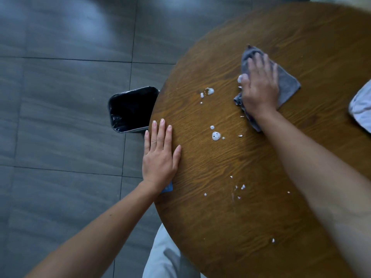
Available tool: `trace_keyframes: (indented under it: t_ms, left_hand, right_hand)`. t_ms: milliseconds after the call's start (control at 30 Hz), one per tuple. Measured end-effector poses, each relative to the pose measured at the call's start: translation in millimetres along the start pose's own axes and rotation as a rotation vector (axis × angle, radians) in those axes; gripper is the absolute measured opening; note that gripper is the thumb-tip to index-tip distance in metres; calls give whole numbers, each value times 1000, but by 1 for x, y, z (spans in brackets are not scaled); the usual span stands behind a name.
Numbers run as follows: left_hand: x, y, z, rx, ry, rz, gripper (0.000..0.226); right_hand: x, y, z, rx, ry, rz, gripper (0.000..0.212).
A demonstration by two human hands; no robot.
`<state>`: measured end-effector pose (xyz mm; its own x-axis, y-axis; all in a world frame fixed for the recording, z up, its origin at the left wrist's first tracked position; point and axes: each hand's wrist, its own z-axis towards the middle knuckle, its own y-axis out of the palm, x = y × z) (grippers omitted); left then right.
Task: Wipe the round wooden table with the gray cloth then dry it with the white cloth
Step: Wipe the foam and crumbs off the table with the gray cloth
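Landmark: table [261,177]. Right hand [259,85] flat on the cloth [289,85], on the table's far half, right of centre. Second cloth [361,109] on the table at its right edge, apart from the first. Left hand [160,155] flat on the table's left rim. Foam blobs [215,135] on the table between the hands; crumbs [243,187] nearer the front. Bin [132,111] on the floor [60,117], just left of the table, partly under its rim, beyond the left hand.

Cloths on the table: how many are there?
2: gray cloth under the right hand; white cloth at the table's right edge, partly out of frame.
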<state>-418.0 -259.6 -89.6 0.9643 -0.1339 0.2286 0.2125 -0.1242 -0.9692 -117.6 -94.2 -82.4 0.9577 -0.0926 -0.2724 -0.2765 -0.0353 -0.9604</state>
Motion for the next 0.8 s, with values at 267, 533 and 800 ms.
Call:
trace_keyframes:
  t_ms: [267,533,800]
  left_hand:
    - [-2,-1,-1,31,21,-72,60]
    - [0,-3,-1,40,20,-35,58]
    - [7,-4,12,-11,21,-39,66]
  right_hand:
    - [-42,17,-67,-222,-783,-210,67]
    - [-6,13,-230,-312,-949,-198,64]
    - [27,4,-218,-53,-306,-61,65]
